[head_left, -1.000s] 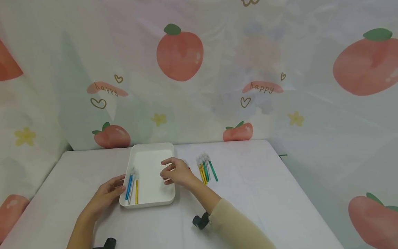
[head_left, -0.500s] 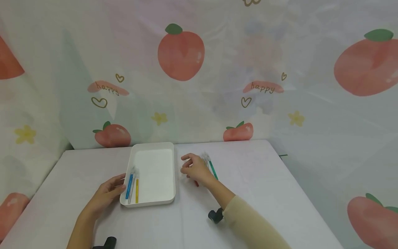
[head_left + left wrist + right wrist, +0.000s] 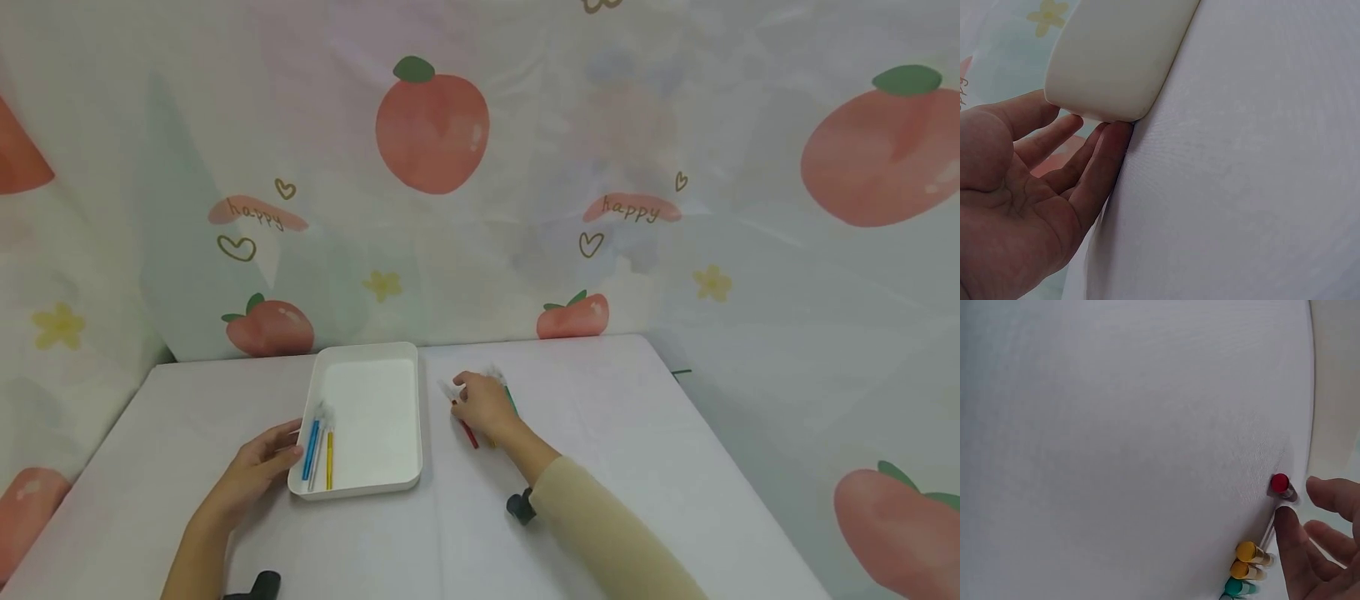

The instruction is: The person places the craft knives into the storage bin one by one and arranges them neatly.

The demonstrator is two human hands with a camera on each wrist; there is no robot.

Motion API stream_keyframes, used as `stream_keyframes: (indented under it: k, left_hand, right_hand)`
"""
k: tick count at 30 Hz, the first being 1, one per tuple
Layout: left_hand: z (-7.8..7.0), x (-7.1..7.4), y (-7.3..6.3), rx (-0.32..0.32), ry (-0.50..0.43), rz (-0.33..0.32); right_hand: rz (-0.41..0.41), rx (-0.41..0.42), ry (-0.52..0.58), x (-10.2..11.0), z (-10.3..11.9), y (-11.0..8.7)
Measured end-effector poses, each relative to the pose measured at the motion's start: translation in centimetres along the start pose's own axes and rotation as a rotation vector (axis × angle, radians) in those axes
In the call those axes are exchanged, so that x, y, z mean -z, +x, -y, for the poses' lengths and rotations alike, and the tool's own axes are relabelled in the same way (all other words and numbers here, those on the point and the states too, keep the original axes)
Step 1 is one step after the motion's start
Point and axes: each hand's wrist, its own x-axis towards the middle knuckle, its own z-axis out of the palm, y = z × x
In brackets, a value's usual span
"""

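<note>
My left hand (image 3: pixel 262 462) lies along the left side of a white tray (image 3: pixel 405 483). In the left wrist view, its fingertips touch the outside of the tray near the bottom, with the thumb at a corner. Inside the tray lie a blue stick (image 3: pixel 311 450), a silver one and a yellow stick (image 3: pixel 330 460), all slim and pen-like with clear caps. My right hand (image 3: pixel 486 408) reaches down over similar sticks on the table. In the right wrist view, its bent fingers come close around a red stick (image 3: pixel 1280 483), with a gap showing.
Beside the red one lie yellow sticks (image 3: pixel 1246 552) and a green stick (image 3: pixel 512 400), partly under the right hand. A white cloth covers the table (image 3: pixel 637 467). A fruit-printed curtain (image 3: pixel 480 250) stands behind its back edge.
My right hand has moved right, from above the tray to the sticks on the table, and settled lower over them. The left hand and tray have stayed put.
</note>
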Motion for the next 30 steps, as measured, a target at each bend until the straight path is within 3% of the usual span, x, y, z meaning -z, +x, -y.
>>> stream_keyframes:
  k: [7, 14, 20, 30]
  left_hand:
    - [0.1, -0.2, 0.0, 0.011, 0.007, -0.006]
    - [0.2, -0.3, 0.0, 0.02, 0.005, -0.01]
    - [0.2, -0.4, 0.0, 0.018, 0.0, -0.012]
    - [0.0, -0.2, 0.1, 0.014, 0.009, -0.012]
  right_hand:
    - [-0.019, -0.028, -0.184, -1.0, 0.2, 1.0]
    - [-0.022, -0.045, -0.225, -1.4, 0.4, 1.2]
    - [-0.008, -0.075, -0.179, -1.3, 0.3, 1.1]
    - [0.034, -0.073, 0.041, -0.9, -0.2, 1.2]
